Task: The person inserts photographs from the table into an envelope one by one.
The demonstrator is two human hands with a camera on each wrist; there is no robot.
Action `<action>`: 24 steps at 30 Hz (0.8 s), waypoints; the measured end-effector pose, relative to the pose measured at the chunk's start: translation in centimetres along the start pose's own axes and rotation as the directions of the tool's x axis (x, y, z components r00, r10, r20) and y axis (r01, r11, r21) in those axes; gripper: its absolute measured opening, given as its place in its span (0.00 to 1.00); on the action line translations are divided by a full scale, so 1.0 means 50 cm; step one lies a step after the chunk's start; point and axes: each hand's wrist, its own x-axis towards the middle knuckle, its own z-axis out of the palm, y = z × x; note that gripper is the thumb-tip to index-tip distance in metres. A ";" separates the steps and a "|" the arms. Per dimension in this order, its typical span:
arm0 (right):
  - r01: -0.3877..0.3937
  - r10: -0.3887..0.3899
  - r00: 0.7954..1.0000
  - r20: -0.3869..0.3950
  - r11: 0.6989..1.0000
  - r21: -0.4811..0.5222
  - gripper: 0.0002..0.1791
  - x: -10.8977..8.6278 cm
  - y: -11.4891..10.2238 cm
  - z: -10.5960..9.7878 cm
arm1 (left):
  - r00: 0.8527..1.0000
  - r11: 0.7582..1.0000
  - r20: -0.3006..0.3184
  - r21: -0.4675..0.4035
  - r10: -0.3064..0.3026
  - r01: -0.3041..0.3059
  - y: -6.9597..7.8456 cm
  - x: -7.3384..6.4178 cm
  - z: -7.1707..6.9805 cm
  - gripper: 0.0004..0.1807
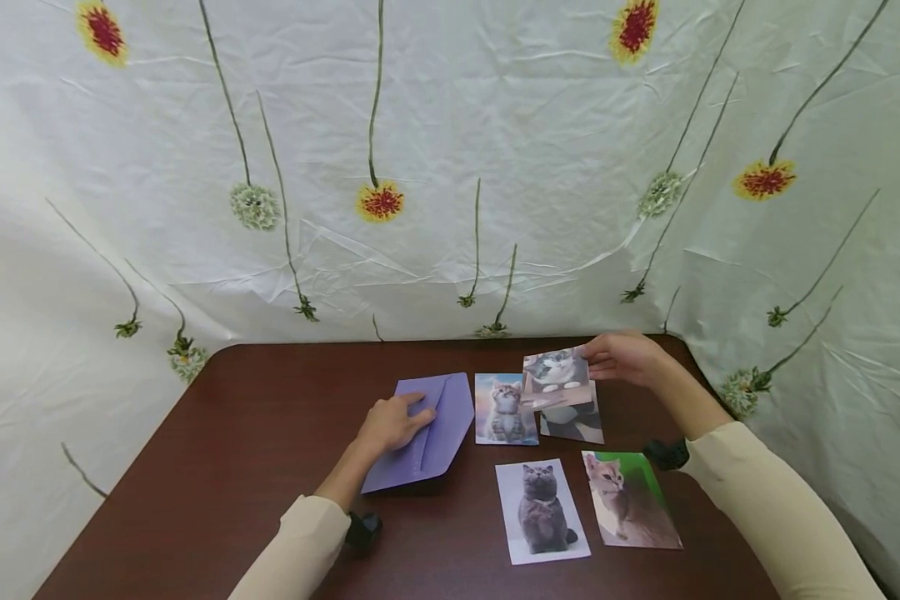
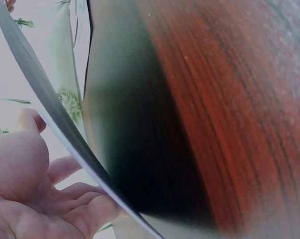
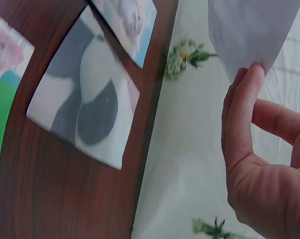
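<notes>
My left hand [image 1: 392,423] rests on top of a purple envelope [image 1: 444,446]; thumb and index finger lie spread over its flap. In the left wrist view the envelope [image 2: 65,132] appears almost edge-on, its near part raised off the table, with the fingers against its upper face. My right hand [image 1: 624,358] pinches the corner of a cat photo [image 1: 557,375] between thumb and fingers, above the table. The pale back of that photo [image 3: 251,35] faces the right wrist view. Below it lies another photo [image 1: 576,423], partly covered in the head view.
On the dark wooden table [image 1: 270,467] lie a striped kitten photo [image 1: 505,410], a grey cat photo [image 1: 543,510] and an orange kitten photo with green [image 1: 630,500]. White cloth with printed flowers [image 1: 435,108] hangs behind the table and along its sides.
</notes>
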 end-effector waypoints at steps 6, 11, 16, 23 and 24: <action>0.014 -0.013 1.000 0.022 0.999 -0.030 0.17 0.024 -0.011 0.045 | 1.000 1.000 -0.001 0.005 0.007 -0.007 0.000 0.000 -0.001 0.28; 0.024 -0.023 0.999 0.035 0.999 -0.027 0.15 0.038 -0.015 0.074 | 1.000 1.000 0.002 -0.004 0.002 -0.002 0.000 -0.001 0.002 0.29; 0.019 -0.018 0.998 0.057 1.000 -0.020 0.15 0.049 -0.013 0.097 | 1.000 1.000 0.002 -0.008 0.001 -0.001 0.001 0.000 0.004 0.29; 0.018 -0.017 0.999 0.051 1.000 -0.021 0.17 0.061 -0.014 0.145 | 1.000 1.000 -0.006 0.013 0.006 -0.006 -0.001 0.000 0.005 0.28; 0.017 -0.016 0.999 0.050 1.000 -0.020 0.17 0.062 -0.014 0.152 | 1.000 1.000 -0.006 0.016 0.008 -0.007 0.000 0.000 0.005 0.28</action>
